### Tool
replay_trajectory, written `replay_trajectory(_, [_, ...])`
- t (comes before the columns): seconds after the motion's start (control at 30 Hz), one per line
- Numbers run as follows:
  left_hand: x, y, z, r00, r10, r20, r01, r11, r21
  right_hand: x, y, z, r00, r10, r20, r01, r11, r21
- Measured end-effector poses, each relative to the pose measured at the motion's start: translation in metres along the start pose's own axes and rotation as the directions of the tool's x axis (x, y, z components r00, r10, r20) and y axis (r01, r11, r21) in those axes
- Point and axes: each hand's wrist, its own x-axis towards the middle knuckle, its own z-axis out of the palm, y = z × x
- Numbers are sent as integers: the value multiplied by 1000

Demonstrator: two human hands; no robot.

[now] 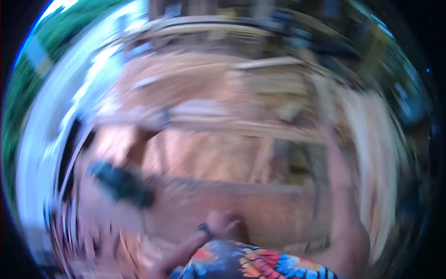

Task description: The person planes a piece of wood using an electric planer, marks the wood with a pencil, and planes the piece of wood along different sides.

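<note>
The whole view is smeared by motion. My left hand (225, 224), with a dark band at the wrist, is close to my body over the near edge of the workbench (274, 211). Its fingers are blurred, and I cannot make out anything in them. My right arm stretches forward along the right side, and my right hand (327, 130) is by the end of a long plank (260, 129) and other pieces of wood. Its fingers are too blurred to read. On the left of the bench lies a dark green object (121, 183), apparently a power tool.
Sawdust or shavings (186, 74) are heaped beyond the bench, with more in the gap between bench and plank. Long pale boards (374, 162) run along the right. Stacked wood pieces (278, 86) lie at the back right. Greenery (69, 28) shows outside at upper left.
</note>
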Motion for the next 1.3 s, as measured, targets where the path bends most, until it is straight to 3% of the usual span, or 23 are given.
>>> replay_trajectory(0.03, [-2,7,-7,999,32,-41,-38,988,-153,7,5,5,997,-80,3,80,996,38])
replay_trajectory(0.07, [-3,-5,2,1000,1,8,1,988,-157,14,3,5,989,-149,-5,149,984,100])
replay_trajectory(0.13, [-7,-4,-1,995,9,-104,-9,1000,4,53,-19,27,964,-266,-17,264,943,203])
replay_trajectory(0.2, [-6,-14,11,973,78,-215,-82,997,-9,72,-41,25,958,-288,-7,277,913,300])
replay_trajectory(0.33, [3,-22,22,984,16,-175,-29,997,-71,57,-44,6,967,-252,46,170,765,622])
replay_trajectory(0.4, [6,-23,26,976,20,-216,-36,997,-68,43,-47,0,963,-252,92,48,501,864])
replay_trajectory(0.47, [-1,-24,28,969,12,-249,-26,998,-51,24,-46,-1,940,-307,151,-121,114,986])
replay_trajectory(0.57, [-7,-14,22,961,50,-271,-67,996,-52,-7,-36,12,834,-523,177,-422,-396,816])
replay_trajectory(0.67, [-5,-14,16,972,51,-230,-64,997,-47,-45,-29,63,689,-715,115,-634,-519,573])
replay_trajectory(0.73, [3,-20,16,968,20,-252,-81,969,-234,-89,-66,89,831,-545,114,-491,-619,614])
replay_trajectory(0.83, [6,-19,7,904,-164,-395,-87,835,-543,-213,-211,28,857,-482,182,-474,-599,646])
replay_trajectory(0.87, [4,-19,-2,860,-193,-472,-110,834,-541,-238,-225,44,827,-443,346,-560,-601,570])
replay_trajectory(0.9, [-6,-17,-16,807,-229,-544,-127,832,-540,-275,-260,38,798,-533,280,-585,-577,570])
replay_trajectory(0.93, [-22,-11,-35,807,-213,-551,-186,794,-579,-314,-294,16,818,-425,387,-561,-443,700])
replay_trajectory(0.97, [-43,-1,-58,804,-200,-560,-239,753,-613,-345,-326,-8,756,-554,347,-565,-286,774])
replay_trajectory(1.03, [-79,6,-84,726,-92,-681,-222,906,-359,-387,-369,-34,620,-711,331,-561,-107,821])
replay_trajectory(1.07, [-93,4,-91,680,-8,-733,-200,960,-197,-397,-375,-25,556,-756,344,-434,89,897])
replay_trajectory(1.13, [-137,13,-113,733,-69,-677,-12,993,-114,-425,-404,-10,502,-798,332,-530,19,848])
replay_trajectory(1.17, [-158,21,-122,734,-330,-593,158,933,-324,-439,-419,-2,475,-818,326,-578,-10,816])
replay_trajectory(1.2, [-171,16,-120,619,-430,-657,243,901,-360,-445,-422,29,483,-788,382,-438,160,885])
replay_trajectory(1.23, [-183,14,-124,505,-517,-691,362,854,-373,-446,-469,-69,426,-834,350,44,406,913])
replay_trajectory(1.27, [-202,8,-130,479,-512,-713,166,850,-499,-458,-483,-44,409,-876,255,-80,244,966])
replay_trajectory(1.3, [-216,-8,-132,401,-546,-736,122,828,-548,-462,-500,-43,413,-892,182,55,224,973])
